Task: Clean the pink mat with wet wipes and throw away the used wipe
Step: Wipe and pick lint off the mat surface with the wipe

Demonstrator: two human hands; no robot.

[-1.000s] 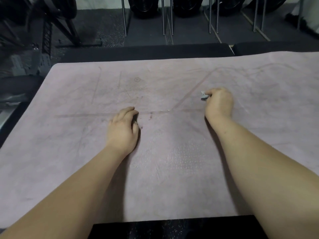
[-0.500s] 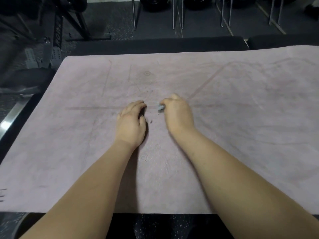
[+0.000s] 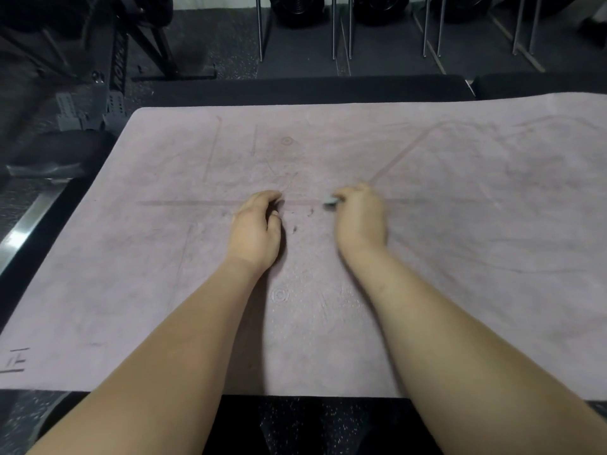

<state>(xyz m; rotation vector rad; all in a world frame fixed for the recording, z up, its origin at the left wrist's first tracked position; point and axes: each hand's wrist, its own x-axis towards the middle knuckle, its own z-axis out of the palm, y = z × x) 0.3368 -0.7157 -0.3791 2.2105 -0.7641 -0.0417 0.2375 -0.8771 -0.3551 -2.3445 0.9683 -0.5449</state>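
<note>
The pink mat (image 3: 460, 257) lies flat on a dark floor and fills most of the view, printed with faint lines and circles. My right hand (image 3: 359, 221) is near the mat's middle and grips a small balled-up grey wet wipe (image 3: 329, 201), which sticks out past the fingertips and touches the mat. My left hand (image 3: 256, 229) rests on the mat just to the left, its fingers curled with the tips on the surface, holding nothing. A few dark specks (image 3: 294, 228) lie on the mat between the two hands.
A black padded bench (image 3: 295, 90) runs along the mat's far edge. A black rack frame (image 3: 118, 60) and metal rack legs (image 3: 341, 27) stand on the dark floor beyond. A shiny metal rail (image 3: 23, 231) lies left of the mat.
My right hand swept left with the wipe from the diagonal line to close beside my left hand, then drew slightly right. My left hand stayed put. The view tilted down a little.
</note>
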